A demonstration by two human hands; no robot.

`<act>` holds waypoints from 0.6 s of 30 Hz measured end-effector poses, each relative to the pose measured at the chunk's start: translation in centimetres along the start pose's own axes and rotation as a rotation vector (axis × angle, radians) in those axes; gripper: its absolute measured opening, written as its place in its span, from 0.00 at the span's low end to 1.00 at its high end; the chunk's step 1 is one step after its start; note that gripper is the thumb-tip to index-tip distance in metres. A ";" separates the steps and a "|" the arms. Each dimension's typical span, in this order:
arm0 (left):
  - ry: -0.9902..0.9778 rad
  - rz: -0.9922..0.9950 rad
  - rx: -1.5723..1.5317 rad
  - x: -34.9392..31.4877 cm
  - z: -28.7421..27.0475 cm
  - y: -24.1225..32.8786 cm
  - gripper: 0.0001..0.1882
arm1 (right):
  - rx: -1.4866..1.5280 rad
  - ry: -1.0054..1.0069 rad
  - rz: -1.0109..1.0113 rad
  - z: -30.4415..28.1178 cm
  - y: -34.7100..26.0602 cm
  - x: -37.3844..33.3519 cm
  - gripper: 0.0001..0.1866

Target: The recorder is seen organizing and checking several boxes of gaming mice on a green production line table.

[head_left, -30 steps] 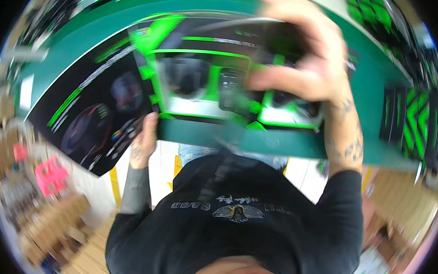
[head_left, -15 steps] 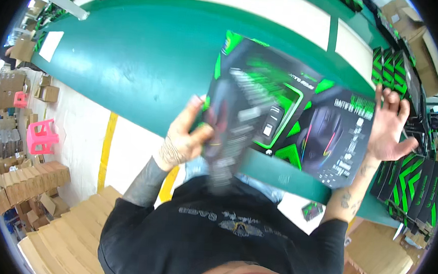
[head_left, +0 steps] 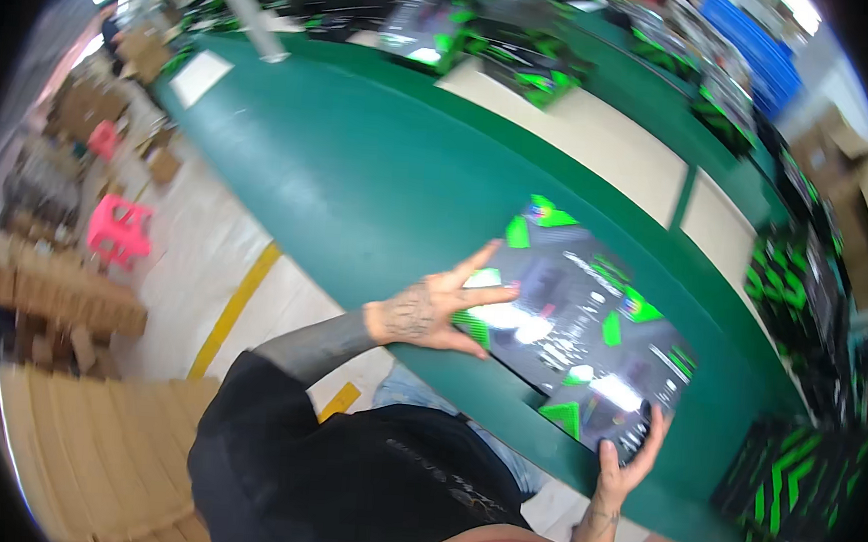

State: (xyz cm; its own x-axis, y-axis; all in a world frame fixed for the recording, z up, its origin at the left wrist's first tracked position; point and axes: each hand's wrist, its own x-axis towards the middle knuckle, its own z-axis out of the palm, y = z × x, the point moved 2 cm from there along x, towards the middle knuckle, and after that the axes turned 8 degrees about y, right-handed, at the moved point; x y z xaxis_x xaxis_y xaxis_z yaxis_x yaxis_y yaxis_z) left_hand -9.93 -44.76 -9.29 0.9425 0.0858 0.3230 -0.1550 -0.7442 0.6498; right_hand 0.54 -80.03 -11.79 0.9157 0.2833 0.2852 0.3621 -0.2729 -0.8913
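A glossy black gaming-mouse box (head_left: 590, 315) with green corner patterns lies slantwise on the green worktable (head_left: 360, 177). Two printed panels show side by side; whether they are one opened-out box or two boxes, I cannot tell. My left hand (head_left: 427, 308) rests on the box's left end, fingers spread wide over the edge and thumb apart. At the opposite, near-right end my right hand (head_left: 629, 467) grips the edge, the thumb on the near side and the fingers on the far side. Glare hides parts of the print.
Black-and-green boxes (head_left: 789, 482) are stacked at the right end, and more boxes (head_left: 522, 53) stand along the back. A pale strip (head_left: 582, 131) runs behind the table. Left are a white sheet (head_left: 200, 80), a pink stool (head_left: 120, 230) and cardboard stacks (head_left: 96, 439).
The box has come down from a raised, tilted position onto the table. My right hand has gone from spread fingers behind it to its near-right end. The view has turned.
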 end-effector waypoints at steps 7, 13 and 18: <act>0.366 0.336 0.075 9.5 -6.2 2.0 0.49 | -0.093 0.196 -0.490 -0.7 -4.1 13.2 0.25; 0.687 0.324 0.404 12.3 -3.5 1.5 0.39 | 0.263 0.387 -0.301 2.6 -2.6 21.6 0.15; 0.271 0.204 0.494 7.8 3.6 -2.5 0.28 | -0.499 0.036 -0.459 1.0 4.7 17.2 0.12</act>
State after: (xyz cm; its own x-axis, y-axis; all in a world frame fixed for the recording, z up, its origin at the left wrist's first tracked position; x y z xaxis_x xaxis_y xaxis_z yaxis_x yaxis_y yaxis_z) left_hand -1.14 -44.58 -10.85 0.7888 0.0267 0.6140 -0.1072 -0.9778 0.1802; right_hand 17.81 -75.50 -11.47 0.6519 0.4436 0.6151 0.7450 -0.5260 -0.4103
